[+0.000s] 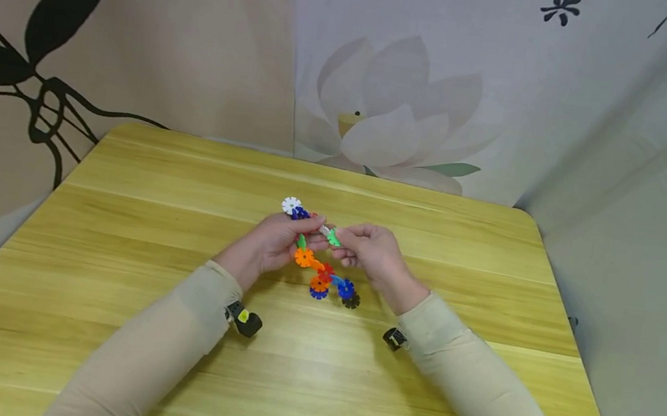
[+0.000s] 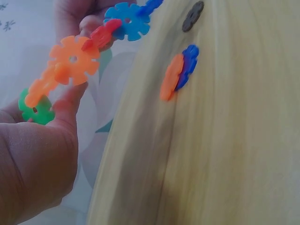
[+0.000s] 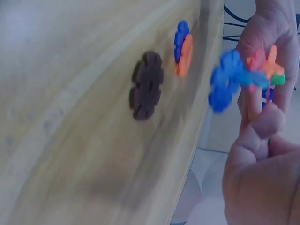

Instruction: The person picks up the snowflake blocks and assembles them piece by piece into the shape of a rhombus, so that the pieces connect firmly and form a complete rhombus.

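My left hand grips a chain of interlocked plastic snowflake discs. A white disc and a dark blue disc stick out at its far end. An orange disc, a red disc and a light blue disc hang from the chain on the near side. Between thumb and fingers, my right hand pinches a green disc beside a whitish one at the left fingertips. Fingers partly hide where these two meet, so I cannot tell whether they are joined.
Under the hanging chain, an orange disc and a dark blue disc lie together on the wooden table. A brown disc lies near them. Printed curtains stand behind the table's far edge.
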The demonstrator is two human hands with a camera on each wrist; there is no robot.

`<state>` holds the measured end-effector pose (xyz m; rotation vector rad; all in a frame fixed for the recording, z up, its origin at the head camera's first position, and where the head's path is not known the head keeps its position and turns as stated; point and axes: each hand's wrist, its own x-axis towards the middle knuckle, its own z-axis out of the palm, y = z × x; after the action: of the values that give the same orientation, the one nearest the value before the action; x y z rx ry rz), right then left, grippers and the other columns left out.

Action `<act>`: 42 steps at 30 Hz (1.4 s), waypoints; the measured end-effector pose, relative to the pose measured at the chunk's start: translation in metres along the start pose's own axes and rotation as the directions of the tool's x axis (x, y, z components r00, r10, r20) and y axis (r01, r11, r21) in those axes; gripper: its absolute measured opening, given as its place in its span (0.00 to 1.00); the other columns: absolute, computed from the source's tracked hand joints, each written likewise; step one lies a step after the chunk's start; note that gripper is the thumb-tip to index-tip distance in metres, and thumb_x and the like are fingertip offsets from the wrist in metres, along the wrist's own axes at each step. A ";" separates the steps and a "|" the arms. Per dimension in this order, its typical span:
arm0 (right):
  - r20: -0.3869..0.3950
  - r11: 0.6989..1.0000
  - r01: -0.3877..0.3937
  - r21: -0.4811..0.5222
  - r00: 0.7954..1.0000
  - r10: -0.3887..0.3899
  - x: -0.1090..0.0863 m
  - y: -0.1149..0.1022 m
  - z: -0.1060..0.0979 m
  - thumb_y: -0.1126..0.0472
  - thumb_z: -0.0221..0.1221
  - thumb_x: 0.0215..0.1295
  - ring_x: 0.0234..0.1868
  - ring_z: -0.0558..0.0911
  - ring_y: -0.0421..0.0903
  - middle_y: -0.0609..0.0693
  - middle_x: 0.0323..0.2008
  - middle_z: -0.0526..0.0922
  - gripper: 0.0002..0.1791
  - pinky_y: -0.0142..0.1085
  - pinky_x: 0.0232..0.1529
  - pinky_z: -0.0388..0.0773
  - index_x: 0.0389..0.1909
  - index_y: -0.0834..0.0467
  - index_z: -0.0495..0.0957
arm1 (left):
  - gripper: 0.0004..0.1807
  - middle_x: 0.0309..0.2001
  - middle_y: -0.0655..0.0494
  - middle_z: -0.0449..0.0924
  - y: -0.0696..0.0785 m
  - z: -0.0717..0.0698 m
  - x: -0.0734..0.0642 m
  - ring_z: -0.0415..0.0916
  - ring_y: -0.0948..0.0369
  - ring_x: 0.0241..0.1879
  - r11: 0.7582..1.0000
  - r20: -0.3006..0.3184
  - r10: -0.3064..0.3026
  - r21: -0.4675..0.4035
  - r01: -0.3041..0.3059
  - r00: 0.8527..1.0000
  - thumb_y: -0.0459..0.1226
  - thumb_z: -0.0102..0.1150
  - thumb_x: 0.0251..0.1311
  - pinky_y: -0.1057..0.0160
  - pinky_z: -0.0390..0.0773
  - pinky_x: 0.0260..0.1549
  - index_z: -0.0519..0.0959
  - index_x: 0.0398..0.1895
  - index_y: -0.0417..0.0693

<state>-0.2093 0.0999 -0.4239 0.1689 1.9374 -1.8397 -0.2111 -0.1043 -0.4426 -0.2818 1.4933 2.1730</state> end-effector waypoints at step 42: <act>-0.086 0.976 0.018 -0.217 0.996 -0.038 0.000 -0.011 -0.012 0.48 0.66 0.76 0.62 0.79 0.59 0.52 0.52 0.88 0.19 0.53 0.72 0.76 0.58 0.55 0.86 | 0.18 0.63 0.50 0.87 0.003 0.016 -0.001 0.83 0.58 0.61 0.989 -0.114 0.079 -0.114 -0.092 0.990 0.45 0.64 0.75 0.61 0.76 0.74 0.87 0.56 0.42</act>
<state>-0.2168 0.1104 -0.4137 0.1572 2.1962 -1.6487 -0.2101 -0.0904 -0.4336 -0.3893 1.4609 2.3538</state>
